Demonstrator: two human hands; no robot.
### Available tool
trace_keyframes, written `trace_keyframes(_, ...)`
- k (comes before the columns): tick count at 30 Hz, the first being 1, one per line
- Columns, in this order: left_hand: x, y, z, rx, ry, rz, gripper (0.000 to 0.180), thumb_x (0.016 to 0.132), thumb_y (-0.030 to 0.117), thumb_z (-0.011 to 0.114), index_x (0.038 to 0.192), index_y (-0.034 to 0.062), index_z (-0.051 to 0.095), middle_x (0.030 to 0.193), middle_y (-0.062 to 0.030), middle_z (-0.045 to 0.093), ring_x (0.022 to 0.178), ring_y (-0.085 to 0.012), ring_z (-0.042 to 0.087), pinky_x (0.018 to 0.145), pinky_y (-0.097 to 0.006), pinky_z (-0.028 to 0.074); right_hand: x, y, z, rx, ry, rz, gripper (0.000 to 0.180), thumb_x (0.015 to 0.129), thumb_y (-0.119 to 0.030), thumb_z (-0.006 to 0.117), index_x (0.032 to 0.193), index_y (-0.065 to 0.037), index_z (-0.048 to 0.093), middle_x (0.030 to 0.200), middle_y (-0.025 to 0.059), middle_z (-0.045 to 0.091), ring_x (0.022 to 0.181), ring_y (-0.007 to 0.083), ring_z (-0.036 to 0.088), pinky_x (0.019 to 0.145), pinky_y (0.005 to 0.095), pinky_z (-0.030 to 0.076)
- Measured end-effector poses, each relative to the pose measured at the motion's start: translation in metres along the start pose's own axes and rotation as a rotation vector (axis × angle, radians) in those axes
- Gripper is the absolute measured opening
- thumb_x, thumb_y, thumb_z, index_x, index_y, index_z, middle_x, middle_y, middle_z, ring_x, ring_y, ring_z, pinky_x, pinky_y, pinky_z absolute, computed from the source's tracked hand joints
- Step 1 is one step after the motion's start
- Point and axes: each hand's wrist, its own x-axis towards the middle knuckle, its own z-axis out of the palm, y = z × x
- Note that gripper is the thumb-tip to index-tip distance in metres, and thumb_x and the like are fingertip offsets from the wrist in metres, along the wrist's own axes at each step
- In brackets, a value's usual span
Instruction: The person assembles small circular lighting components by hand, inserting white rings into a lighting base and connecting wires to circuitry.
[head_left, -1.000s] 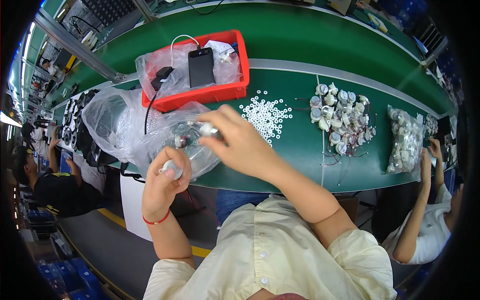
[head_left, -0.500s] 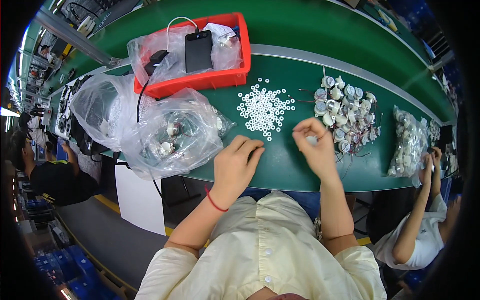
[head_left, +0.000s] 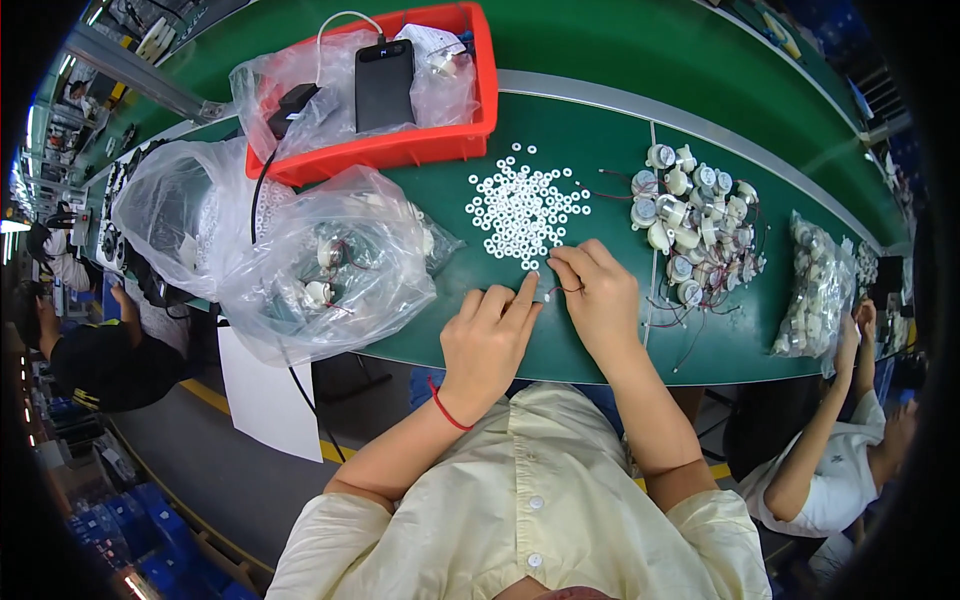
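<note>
From my end: left of frame, that floppy clear bag (head_left: 385,310) slumps on the desk (head_left: 600,225), so a snagged sleeve could spill its parts. Center, the left hand (head_left: 485,345) has its index out by the lower edge of the white rings (head_left: 525,210); can't tell if it's gripping one, and a sloppy swipe would scatter them. The right grip (head_left: 605,300) looks pinched on red wires (head_left: 572,291), rest hidden; tugging could yank a lead. Right of frame, the wired parts (head_left: 690,225) look tangle-prone.
</note>
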Motion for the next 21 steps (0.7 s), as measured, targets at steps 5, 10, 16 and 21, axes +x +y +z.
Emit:
trace_keyframes(5,0.001,-0.001,-0.003,0.047,-0.060,0.047,0.033,0.077,0.017,0.076,0.109,0.0139,0.074,0.076,0.0011,0.052,0.070,-0.0154,0.054,0.053,-0.029,0.046,0.004,0.006,-0.015,0.167,-0.181,0.208,0.013,0.081,-0.013,0.073,0.089,-0.005,0.068,0.075,0.0092,0.064,0.064,0.0252,0.064,0.055,0.0351,0.049)
trace_keyframes(10,0.001,-0.002,-0.001,0.017,-0.053,0.069,0.034,0.076,0.016,0.076,0.110,0.0147,0.074,0.075,0.0009,0.051,0.069,-0.0152,0.054,0.053,-0.029,0.046,0.022,0.014,-0.030,0.313,-0.367,0.398,0.019,0.082,-0.012,0.075,0.081,0.000,0.060,0.066,0.0022,0.058,0.058,0.0100,0.053,0.052,0.0275,0.041)
trace_keyframes(16,0.002,-0.005,-0.010,-0.332,-0.028,-0.096,0.033,0.079,0.011,0.075,0.112,0.0090,0.072,0.075,-0.0022,0.055,0.067,-0.0173,0.056,0.057,-0.031,0.046,-0.009,0.015,-0.059,0.874,-0.345,0.580,0.028,0.091,-0.008,0.062,0.112,-0.003,0.044,0.093,0.0065,0.061,0.085,0.0123,0.055,0.077,0.0261,0.045)
trace_keyframes(21,0.010,0.016,-0.034,-1.029,-0.393,-0.157,0.038,0.080,0.006,0.075,0.117,0.0084,0.071,0.072,-0.0037,0.052,0.063,-0.0145,0.050,0.060,-0.027,0.044,-0.025,-0.023,-0.095,0.542,-0.847,0.225,0.033,0.087,-0.007,0.066,0.111,-0.002,0.044,0.097,0.0164,0.064,0.094,0.0320,0.068,0.079,0.0394,0.052)
